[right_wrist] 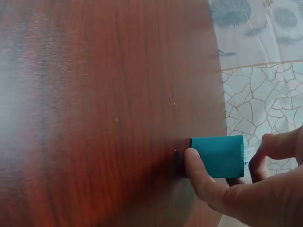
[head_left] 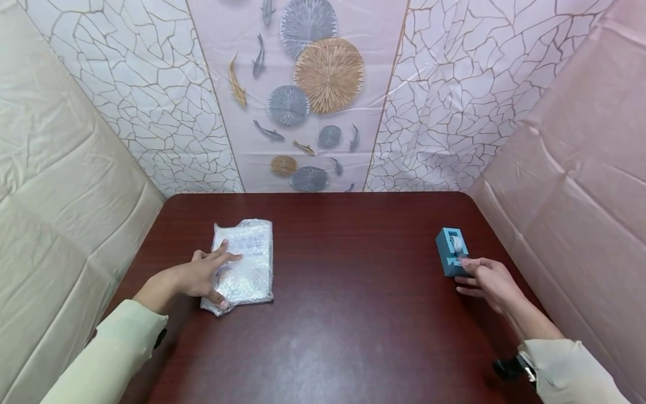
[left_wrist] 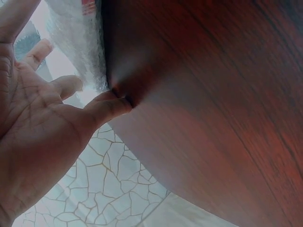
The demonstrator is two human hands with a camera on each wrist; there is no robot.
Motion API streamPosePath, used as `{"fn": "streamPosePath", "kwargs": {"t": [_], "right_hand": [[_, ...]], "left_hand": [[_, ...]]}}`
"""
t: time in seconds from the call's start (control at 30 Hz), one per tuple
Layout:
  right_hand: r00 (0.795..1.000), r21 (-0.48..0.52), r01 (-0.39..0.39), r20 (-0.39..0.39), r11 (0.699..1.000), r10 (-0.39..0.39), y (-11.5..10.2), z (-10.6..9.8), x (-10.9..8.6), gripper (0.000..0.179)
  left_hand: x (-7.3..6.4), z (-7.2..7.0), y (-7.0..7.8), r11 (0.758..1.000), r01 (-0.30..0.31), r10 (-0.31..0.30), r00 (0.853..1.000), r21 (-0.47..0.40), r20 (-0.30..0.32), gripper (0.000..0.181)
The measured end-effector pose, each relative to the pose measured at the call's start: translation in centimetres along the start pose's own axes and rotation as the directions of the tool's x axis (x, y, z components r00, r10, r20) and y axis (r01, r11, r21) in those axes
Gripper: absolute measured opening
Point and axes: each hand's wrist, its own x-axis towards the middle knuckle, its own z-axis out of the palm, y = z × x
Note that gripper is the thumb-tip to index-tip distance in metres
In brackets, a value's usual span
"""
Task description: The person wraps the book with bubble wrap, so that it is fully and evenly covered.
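Note:
A flat package (head_left: pixel 252 264) in clear bubble wrap lies on the left part of the table, faint blue print showing through. Across its left side my left hand (head_left: pixel 204 275) spreads its fingers, with the thumb at the near edge. In the left wrist view two fingertips (left_wrist: pixel 124 103) are down beside the wrap (left_wrist: pixel 78 42), close to the table. Far to the right stands a small teal tape dispenser (head_left: pixel 445 252) with a roll of tape (head_left: pixel 456 243). My right hand (head_left: pixel 492 283) grips its near end, one digit low on the teal face (right_wrist: pixel 222 156), another bent at the top.
The dark red-brown wooden table (head_left: pixel 328 314) has rounded far corners. A patterned backdrop (head_left: pixel 303 112) hangs behind it, and pale cloth walls (head_left: pixel 580 163) rise at both sides. A black watch strap (head_left: pixel 510 367) is on my right wrist.

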Motion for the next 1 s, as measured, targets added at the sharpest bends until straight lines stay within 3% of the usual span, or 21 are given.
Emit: {"fn": "streamPosePath", "kwargs": {"t": [0.17,0.3,0.53,0.77,0.9,1.0], "right_hand": [[0.998,0.044,0.058,0.032,0.997,-0.059,1.0,0.2,-0.4,0.027],[0.992,0.101,0.126,0.018,0.987,-0.128,2.1,0.6,-0.6,0.020],[0.974,0.306,0.215,0.003,0.927,-0.227,3.5,0.6,-0.9,0.015],[0.976,0.408,0.196,0.010,0.892,-0.219,4.2,0.5,-0.6,0.022],[0.981,0.379,0.184,-0.012,0.907,-0.194,4.4,0.6,-0.3,0.042],[0.987,0.364,0.158,-0.041,0.918,-0.154,4.7,0.8,-0.1,0.047]], "left_hand": [[0.0,0.0,-0.1,1.000,0.012,-0.011,1.000,-0.005,0.009,0.121],[-0.1,-0.1,0.1,1.000,0.025,-0.025,1.000,-0.017,0.018,0.121],[-0.1,-0.2,0.1,0.999,0.037,-0.036,0.999,-0.029,0.023,0.121],[0.0,0.1,0.0,1.000,0.027,-0.027,1.000,-0.015,0.013,0.121],[-0.1,0.1,0.1,1.000,0.020,-0.020,1.000,-0.013,0.007,0.120],[-0.1,0.1,0.2,1.000,0.013,-0.013,1.000,-0.005,0.005,0.121]]}}
